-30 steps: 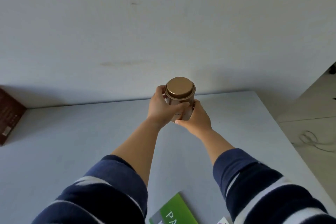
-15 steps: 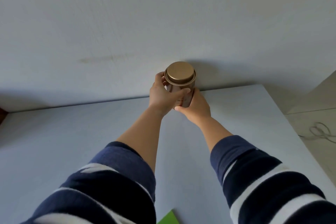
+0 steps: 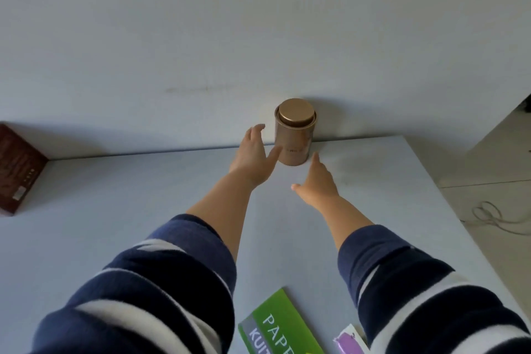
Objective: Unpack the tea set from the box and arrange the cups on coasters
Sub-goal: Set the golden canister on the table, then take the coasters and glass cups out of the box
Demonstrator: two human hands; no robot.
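A round bronze tea tin with its lid on stands upright at the far edge of the pale table, close to the wall. My left hand hovers just left of the tin, fingers apart, thumb near its base but holding nothing. My right hand lies in front of the tin to its right, fingers stretched out and apart from it. No cups or coasters are in view.
A dark brown box sits at the far left of the table. A green paper packet and a purple-and-white item lie at the near edge. The table's right edge drops to a floor with a cable.
Both hands held the tin in the air, carried it toward the wall, set it down on the table and have let go, drawing back slightly.
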